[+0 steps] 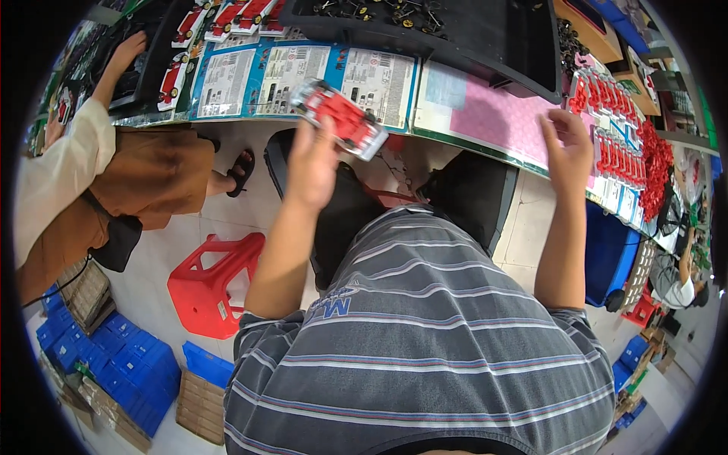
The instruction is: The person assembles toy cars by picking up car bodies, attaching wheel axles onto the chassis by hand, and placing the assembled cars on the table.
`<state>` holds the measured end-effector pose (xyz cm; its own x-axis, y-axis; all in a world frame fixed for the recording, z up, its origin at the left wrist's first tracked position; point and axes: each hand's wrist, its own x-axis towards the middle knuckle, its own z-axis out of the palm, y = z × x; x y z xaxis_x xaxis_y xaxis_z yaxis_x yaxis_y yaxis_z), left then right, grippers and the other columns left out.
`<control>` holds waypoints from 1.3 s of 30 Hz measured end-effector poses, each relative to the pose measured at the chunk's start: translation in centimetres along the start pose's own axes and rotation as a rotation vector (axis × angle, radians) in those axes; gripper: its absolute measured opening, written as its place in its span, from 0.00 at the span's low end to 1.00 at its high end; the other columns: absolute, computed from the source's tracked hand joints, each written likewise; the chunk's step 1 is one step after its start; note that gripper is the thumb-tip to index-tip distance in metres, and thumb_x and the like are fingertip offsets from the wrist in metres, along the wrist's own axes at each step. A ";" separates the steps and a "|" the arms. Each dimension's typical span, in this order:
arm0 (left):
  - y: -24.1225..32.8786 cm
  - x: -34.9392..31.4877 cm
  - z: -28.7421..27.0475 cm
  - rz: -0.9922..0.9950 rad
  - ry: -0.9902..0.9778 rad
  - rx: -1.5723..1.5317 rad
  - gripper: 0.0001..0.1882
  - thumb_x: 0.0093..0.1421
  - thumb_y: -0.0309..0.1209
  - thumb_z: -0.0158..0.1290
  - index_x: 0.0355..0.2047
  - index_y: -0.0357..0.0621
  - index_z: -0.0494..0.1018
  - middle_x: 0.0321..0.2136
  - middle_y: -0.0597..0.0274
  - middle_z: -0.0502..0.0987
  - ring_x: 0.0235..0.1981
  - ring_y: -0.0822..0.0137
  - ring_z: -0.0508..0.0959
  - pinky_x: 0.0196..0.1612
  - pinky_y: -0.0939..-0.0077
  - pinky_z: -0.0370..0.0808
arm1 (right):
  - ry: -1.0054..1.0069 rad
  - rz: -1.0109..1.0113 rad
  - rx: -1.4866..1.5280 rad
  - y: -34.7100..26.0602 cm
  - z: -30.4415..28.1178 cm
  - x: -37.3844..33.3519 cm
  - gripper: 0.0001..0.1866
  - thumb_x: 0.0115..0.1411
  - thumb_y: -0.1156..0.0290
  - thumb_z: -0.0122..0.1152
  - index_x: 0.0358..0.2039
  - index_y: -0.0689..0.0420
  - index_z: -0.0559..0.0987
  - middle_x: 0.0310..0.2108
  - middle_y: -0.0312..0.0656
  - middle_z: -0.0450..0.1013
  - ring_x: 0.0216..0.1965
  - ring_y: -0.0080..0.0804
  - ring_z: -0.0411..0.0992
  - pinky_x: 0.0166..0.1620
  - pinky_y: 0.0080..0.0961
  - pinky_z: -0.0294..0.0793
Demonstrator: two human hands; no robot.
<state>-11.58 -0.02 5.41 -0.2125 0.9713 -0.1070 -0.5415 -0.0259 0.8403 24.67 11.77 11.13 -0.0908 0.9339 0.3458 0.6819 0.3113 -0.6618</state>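
Note:
My left hand [312,167] grips a red and white toy car [347,121], tilted and slightly blurred, just over the table's near edge. The car's red inner side faces up, with dark parts near its ends. To the right, my right hand [570,148] hovers by the pink part of the tabletop [485,125], empty, fingers bent and thumb apart. Beyond it sit rows of red and white car pieces [607,95] beside a heap of loose red parts [654,167]. A black tray [470,57] at the back holds small wheel-and-axle sets [406,17] with yellowish hubs.
Several red and white cars [241,17] lie at the far left, next to printed cards [292,80]. A co-worker's hand [129,51] reaches into a dark bin there. A red stool [208,292] and blue boxes [125,356] are on the floor; a blue bin [607,254] stands right.

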 end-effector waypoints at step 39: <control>-2.4 -0.9 4.5 0.279 -0.097 0.863 0.10 0.65 0.30 0.54 0.43 0.38 0.76 0.36 0.61 0.76 0.34 0.72 0.74 0.39 0.79 0.71 | 0.618 -0.096 -0.386 4.9 -2.4 -1.0 0.04 0.57 0.80 0.63 0.33 0.66 0.80 0.34 0.47 0.75 0.33 0.43 0.74 0.36 0.31 0.74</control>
<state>-6.47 0.20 5.86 -0.1537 0.9730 0.1721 0.3245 -0.1148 0.9389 29.85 11.94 9.19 0.1856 0.6003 0.7779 0.9089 0.1961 -0.3681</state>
